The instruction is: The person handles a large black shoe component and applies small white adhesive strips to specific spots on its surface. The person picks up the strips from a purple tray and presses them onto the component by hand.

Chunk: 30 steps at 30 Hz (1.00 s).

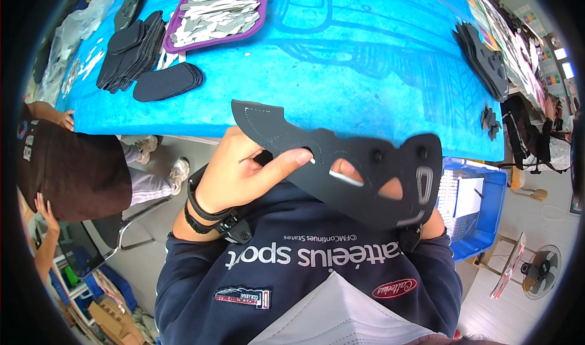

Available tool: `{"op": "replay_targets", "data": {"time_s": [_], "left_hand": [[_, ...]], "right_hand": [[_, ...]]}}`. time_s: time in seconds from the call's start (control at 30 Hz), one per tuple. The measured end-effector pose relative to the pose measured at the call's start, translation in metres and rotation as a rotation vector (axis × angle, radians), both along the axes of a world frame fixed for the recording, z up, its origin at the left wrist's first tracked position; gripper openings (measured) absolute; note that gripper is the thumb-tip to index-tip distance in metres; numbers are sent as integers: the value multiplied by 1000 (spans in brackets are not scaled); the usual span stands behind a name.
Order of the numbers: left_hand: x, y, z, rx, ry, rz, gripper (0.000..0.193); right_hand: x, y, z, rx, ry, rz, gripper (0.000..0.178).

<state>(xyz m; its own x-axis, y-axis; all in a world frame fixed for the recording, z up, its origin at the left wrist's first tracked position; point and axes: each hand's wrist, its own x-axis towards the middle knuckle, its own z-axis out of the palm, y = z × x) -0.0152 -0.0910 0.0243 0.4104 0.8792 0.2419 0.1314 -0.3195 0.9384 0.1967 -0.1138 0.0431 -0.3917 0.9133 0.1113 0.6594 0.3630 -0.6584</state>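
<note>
A flat black shoe upper piece point(323, 189) with curved edges, cut-out holes and dotted lines is held up in front of my chest. My left hand point(237, 171) grips its left part, thumb on the near face and fingers behind. By the thumb tip is a tiny white spot that I cannot make out. Behind the right part is my right hand point(391, 189), mostly hidden; skin shows through two of the holes and the wrist comes out below the right edge. A white edge shows inside one hole.
The blue-covered table point(390, 95) bears a purple tray point(263, 25) of white and grey strips, black sole-shaped pieces point(167, 83) at left and a black stack point(481, 61) at right. A blue crate point(487, 223) stands at my right. Another person point(73, 168) is at left, near a chair point(122, 235).
</note>
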Motion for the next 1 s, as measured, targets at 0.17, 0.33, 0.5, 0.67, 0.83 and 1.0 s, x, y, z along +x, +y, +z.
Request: {"op": "replay_targets", "data": {"time_s": [0.17, 0.33, 0.5, 0.67, 0.83, 1.0], "left_hand": [[5, 1, -11, -199, -336, 148, 14], [11, 2, -19, -143, -349, 153, 15], [18, 0, -22, -168, -314, 77, 11], [21, -2, -22, -103, -279, 100, 9], [21, -2, -23, -113, -268, 90, 9], [22, -4, -25, -90, -292, 97, 9]], "right_hand": [[4, 10, -37, -649, 1300, 246, 30], [-1, 3, -62, -720, 1498, 186, 39], [-13, 3, -63, -681, 1437, 3, 30], [-13, 4, -70, -581, 1567, -56, 22], [-11, 2, -73, -474, 1510, -50, 20], [-9, 4, -74, -408, 1566, -96, 19]]}}
